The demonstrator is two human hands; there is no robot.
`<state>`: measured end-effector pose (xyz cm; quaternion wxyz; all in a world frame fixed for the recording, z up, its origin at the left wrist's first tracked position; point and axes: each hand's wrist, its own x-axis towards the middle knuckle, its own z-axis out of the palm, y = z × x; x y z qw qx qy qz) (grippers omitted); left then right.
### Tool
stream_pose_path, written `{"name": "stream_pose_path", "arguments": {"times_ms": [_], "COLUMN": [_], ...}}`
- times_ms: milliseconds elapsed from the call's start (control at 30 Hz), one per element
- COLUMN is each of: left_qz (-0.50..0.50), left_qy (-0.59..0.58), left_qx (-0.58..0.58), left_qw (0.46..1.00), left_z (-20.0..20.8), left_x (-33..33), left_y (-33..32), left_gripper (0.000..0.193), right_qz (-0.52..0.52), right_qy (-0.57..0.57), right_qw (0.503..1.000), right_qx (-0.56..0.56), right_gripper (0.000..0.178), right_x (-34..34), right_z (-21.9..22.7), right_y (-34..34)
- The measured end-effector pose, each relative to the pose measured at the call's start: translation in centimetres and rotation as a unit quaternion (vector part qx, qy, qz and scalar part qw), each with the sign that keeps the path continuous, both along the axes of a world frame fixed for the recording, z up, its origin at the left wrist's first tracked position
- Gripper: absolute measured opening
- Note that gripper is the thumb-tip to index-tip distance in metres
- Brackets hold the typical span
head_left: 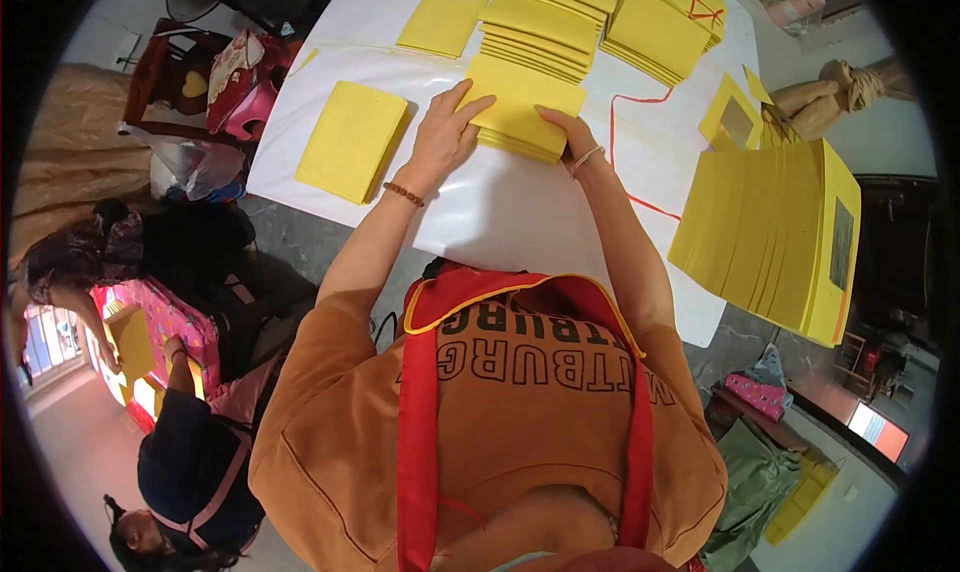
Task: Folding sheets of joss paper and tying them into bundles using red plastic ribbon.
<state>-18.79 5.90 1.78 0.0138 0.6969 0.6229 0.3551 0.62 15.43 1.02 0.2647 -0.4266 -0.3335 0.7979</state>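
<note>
Both my hands grip a stack of yellow paper sheets [525, 102] over the white-covered table. My left hand [447, 132] is at its left edge, with fingers lying over the corner. At the right edge, my right hand [570, 137] has its thumb on top, and its other fingers are mostly hidden. Just beyond, touching or close to the held stack, lies a row of overlapping yellow bundles [540, 32]. Another yellow bundle [350, 140] lies apart, left of my left hand. A tall fanned pile of yellow paper [760, 237] stands to the right.
White sheeting [480, 207] covers the table. A red string [613, 147] lies on it, right of my hands. Other yellow bundles [655, 32] lie at the far right. At the left, a person in dark clothes [190, 462] and another person [70, 262] handle yellow paper at a pink-covered table [175, 317].
</note>
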Motion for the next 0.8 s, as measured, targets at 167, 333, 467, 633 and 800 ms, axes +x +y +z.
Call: {"name": "stream_pose_path", "arguments": {"times_ms": [167, 333, 467, 633, 800], "left_qz": [0.016, -0.002, -0.007, -0.006, -0.022], "left_qy": [0.02, 0.049, 0.025, -0.129, -0.181], "left_qx": [0.005, -0.036, 0.007, -0.038, -0.034], "left_qw": [1.0, 0.998, 1.0, 0.991, 0.983], "left_z": [0.3, 1.3, -0.1, 1.5, 1.9], "left_x": [-0.4, 0.1, -1.0, -2.0, -0.5], "left_y": [1.3, 2.5, 2.9, 3.1, 2.6], "left_gripper": [0.038, 0.035, 0.029, 0.022, 0.029], "right_qz": [0.013, -0.046, -0.094, -0.085, -0.097], "right_qy": [0.004, 0.122, 0.169, 0.143, 0.193], "right_qw": [0.998, 0.99, 0.981, 0.986, 0.976], "right_qx": [-0.06, -0.047, -0.029, 0.007, -0.014], "right_gripper": [0.051, 0.061, 0.062, 0.052, 0.051], "right_x": [-0.5, 0.4, 0.4, 0.1, 0.2], "right_z": [-0.1, -0.1, -0.9, -1.3, 0.3], "right_y": [1.2, 1.2, 0.2, -0.4, -0.2]}}
